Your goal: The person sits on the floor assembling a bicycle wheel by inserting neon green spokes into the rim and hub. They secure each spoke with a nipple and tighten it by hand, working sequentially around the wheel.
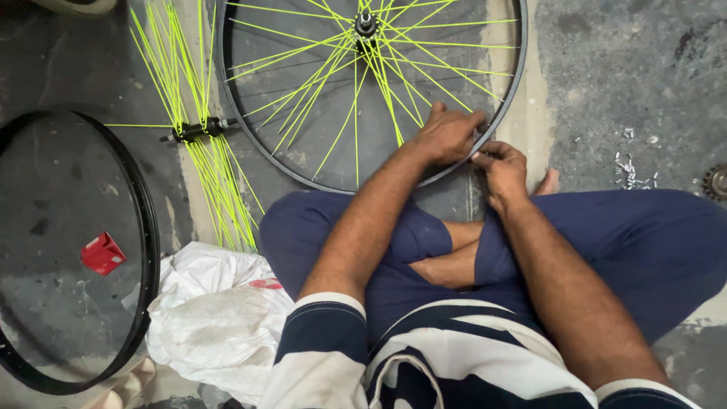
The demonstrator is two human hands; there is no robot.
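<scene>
A bicycle wheel rim (250,144) laced with neon-yellow spokes (333,68) to a metal hub (366,23) lies flat on the floor before my crossed legs. My left hand (447,135) rests on the near right part of the rim and grips it, fingers curled over the edge. My right hand (501,168) is just outside the rim beside the left hand, fingertips pinched at the rim; what they pinch is too small to tell.
A second hub (198,130) with loose yellow spokes fanned out lies to the left. A bare black rim (148,250) rings a small red box (102,253). White plastic bags (216,318) sit by my left knee. Small metal nipples (632,170) and a sprocket (716,182) lie at right.
</scene>
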